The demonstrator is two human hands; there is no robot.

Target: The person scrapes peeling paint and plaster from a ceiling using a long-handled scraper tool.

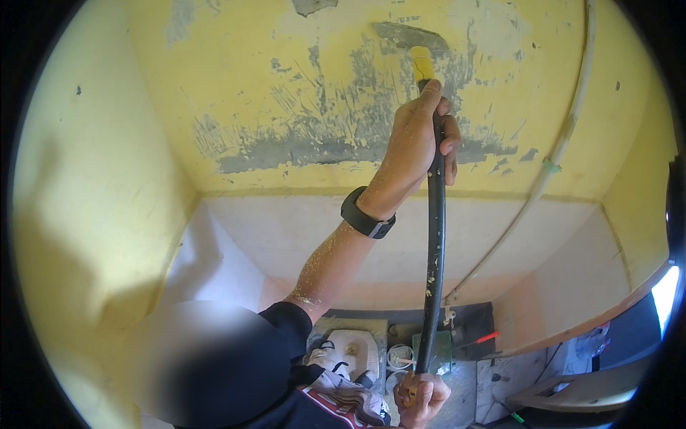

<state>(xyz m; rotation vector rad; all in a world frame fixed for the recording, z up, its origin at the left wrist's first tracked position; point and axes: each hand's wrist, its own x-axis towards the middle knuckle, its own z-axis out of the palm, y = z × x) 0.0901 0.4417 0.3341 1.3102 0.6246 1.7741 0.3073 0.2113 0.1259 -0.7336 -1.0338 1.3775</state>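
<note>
A long-handled scraper [434, 236] runs up through the middle, its black pole speckled with pale flakes. Its wide flat blade [409, 34], joined by a yellow collar, is against or very near the yellow painted wall [236, 64]. My left hand [425, 132], with a dark band on the wrist, is closed round the pole just below the collar. Lower down, my right hand [423, 399] is closed round the bottom end. Grey scraped patches [300, 151] show around and below the blade. Flakes dust my left forearm.
A thin pipe [550, 168] descends the wall at the right to a tap. Below are a squat toilet [354, 347], a white bucket [400, 356], a green tub [443, 350] and a red-handled tool [487, 337]. A blurred dark round shape [214, 372] blocks the lower left.
</note>
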